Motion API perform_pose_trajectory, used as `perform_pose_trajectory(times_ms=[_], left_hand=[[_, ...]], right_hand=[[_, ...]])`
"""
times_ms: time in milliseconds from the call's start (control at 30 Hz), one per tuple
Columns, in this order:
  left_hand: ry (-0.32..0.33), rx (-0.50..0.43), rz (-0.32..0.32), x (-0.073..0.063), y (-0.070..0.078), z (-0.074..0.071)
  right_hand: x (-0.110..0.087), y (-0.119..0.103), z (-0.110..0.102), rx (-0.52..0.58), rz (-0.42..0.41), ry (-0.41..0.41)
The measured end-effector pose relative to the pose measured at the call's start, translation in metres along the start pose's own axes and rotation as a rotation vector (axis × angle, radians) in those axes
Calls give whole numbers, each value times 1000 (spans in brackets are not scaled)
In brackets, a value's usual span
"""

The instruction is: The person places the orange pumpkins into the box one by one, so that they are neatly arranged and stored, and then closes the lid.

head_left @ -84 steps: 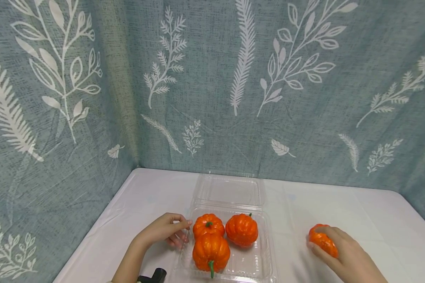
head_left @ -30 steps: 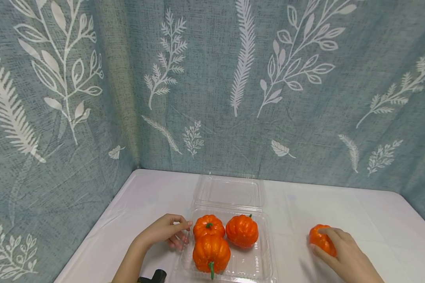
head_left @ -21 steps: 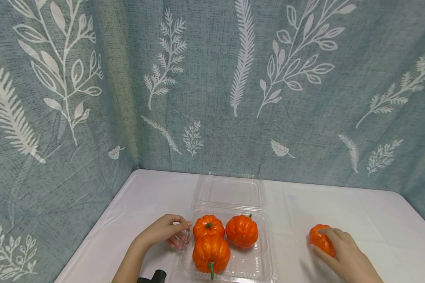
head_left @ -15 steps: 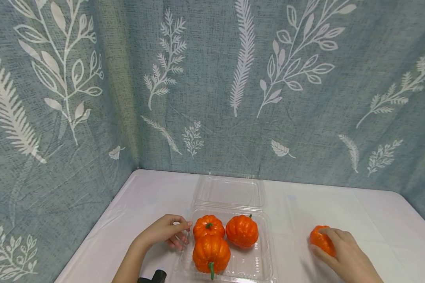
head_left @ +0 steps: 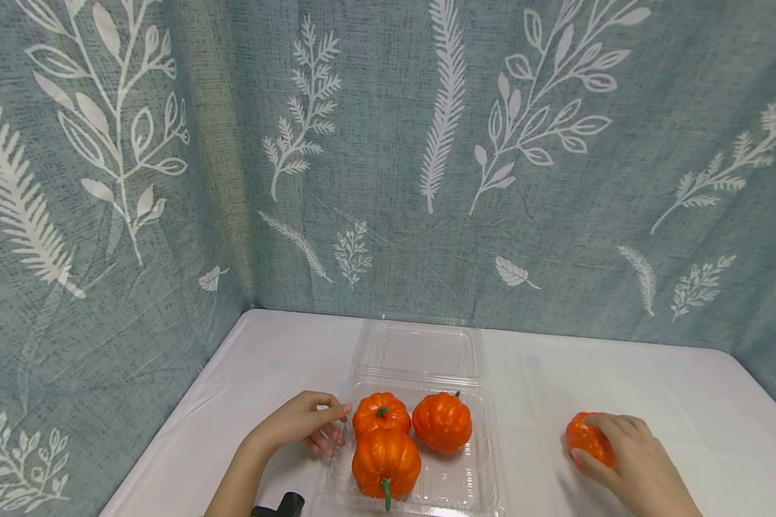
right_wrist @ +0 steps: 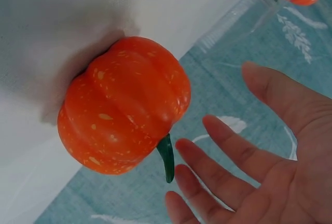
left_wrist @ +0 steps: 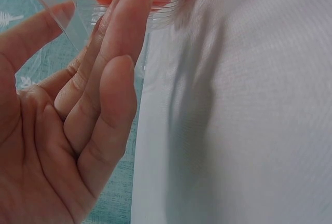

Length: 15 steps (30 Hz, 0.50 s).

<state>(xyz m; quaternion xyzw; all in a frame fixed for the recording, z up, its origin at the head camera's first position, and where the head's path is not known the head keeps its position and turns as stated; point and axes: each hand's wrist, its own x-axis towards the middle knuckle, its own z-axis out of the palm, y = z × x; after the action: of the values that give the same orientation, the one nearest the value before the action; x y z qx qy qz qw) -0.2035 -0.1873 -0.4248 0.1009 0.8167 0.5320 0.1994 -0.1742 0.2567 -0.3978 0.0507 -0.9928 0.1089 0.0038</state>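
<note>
A clear plastic clamshell container (head_left: pixel 458 480) lies open on the white table, its lid (head_left: pixel 417 349) folded back. Three orange pumpkins sit in it: back left (head_left: pixel 380 412), back right (head_left: pixel 442 421), front left (head_left: pixel 386 461). My left hand (head_left: pixel 328 424) pinches the container's left rim; in the left wrist view the thumb and fingers (left_wrist: pixel 122 32) lie on either side of the clear wall (left_wrist: pixel 167 14). A fourth pumpkin (head_left: pixel 583 438) (right_wrist: pixel 124 105) rests on the table to the right. My right hand (head_left: pixel 614 449) (right_wrist: pixel 228 130) hovers beside it with fingers spread, a gap showing between them.
Blue-grey curtains with white leaf prints close off the back and left of the white table (head_left: pixel 621 373). A black strap piece (head_left: pixel 286 502) shows at my left wrist. The table's right edge runs near the right pumpkin.
My right hand has slid back and off the right pumpkin, which now shows more. The left hand and the container have not moved.
</note>
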Motion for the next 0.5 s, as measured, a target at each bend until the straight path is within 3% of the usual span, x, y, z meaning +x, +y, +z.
perform_pose_trajectory(times_ms=[500], left_hand=[[-5,-6,2,-3,5,0]], right_hand=[[3,3,3,54,69,-93]])
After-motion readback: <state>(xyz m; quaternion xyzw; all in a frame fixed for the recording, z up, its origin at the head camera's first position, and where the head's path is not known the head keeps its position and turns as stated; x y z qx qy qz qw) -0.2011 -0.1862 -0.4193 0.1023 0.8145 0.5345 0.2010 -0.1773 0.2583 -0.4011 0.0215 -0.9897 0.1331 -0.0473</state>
